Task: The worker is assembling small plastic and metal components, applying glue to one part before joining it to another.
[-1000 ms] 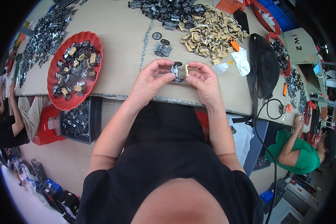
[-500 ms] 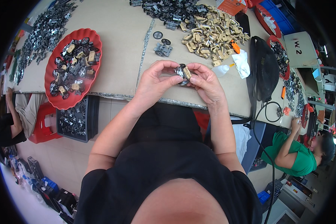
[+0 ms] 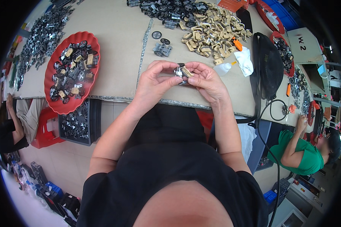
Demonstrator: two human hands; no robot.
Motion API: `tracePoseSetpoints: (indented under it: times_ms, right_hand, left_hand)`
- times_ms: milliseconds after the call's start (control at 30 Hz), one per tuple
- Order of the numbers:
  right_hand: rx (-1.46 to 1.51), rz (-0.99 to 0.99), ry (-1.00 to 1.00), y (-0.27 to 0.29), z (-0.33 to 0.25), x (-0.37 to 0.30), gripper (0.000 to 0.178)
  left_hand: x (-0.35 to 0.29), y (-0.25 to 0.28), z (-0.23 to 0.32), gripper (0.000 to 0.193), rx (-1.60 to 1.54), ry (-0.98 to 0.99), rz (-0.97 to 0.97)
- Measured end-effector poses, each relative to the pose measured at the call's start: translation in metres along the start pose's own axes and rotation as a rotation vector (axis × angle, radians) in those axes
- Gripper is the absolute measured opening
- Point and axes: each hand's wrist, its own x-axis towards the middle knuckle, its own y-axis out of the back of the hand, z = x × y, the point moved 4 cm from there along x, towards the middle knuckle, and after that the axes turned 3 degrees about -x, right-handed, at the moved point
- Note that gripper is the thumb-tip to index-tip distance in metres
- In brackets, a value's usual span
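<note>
In front of me, above the table's near edge, my left hand (image 3: 154, 82) pinches a small grey toy-car chassis with black wheels (image 3: 179, 71). My right hand (image 3: 207, 82) grips a tan plastic piece (image 3: 187, 72) between thumb and forefinger, right against the chassis. Fingertips partly cover both parts, so I cannot tell whether they are joined. Beyond my hands lie another grey chassis (image 3: 162, 49) and two loose black wheels (image 3: 156, 35). A heap of similar tan pieces (image 3: 212, 36) spreads behind them, beside a pile of dark wheeled chassis (image 3: 170, 11).
To the left, a red scalloped tray (image 3: 49, 89) of mixed parts overhangs the table edge, above a dark bin (image 3: 94, 125). A white squeeze bottle (image 3: 222, 69), white tissue (image 3: 244, 62) and black bag (image 3: 267, 68) lie right. Co-workers sit on both sides, one in a green shirt (image 3: 291, 155).
The tan piece has tilted slightly against the chassis. Both hands keep their grips in nearly the same spot, while the view has shifted a little.
</note>
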Motion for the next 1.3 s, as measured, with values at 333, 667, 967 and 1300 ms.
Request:
tracePoseSetpoints:
  times_ms: [333, 667, 967, 1300]
  right_hand:
    - [-0.072, -0.008, 0.036, -0.001, 0.001, -0.006, 0.032]
    - [-0.198, 0.087, 0.095, -0.002, 0.007, -0.009, 0.027]
    - [-0.386, 0.173, 0.336, -0.013, 0.008, -0.012, 0.015]
    - [-0.499, 0.129, 0.313, -0.012, 0.007, -0.009, 0.017]
  left_hand:
    - [0.000, 0.002, -0.001, 0.029, -0.034, 0.026, 0.021]
    - [-0.002, 0.008, -0.004, 0.030, -0.082, 0.058, 0.048]
    - [-0.003, 0.006, 0.003, 0.029, -0.019, 0.002, 0.075]
    - [-0.007, 0.006, 0.004, 0.029, 0.042, -0.023, 0.080]
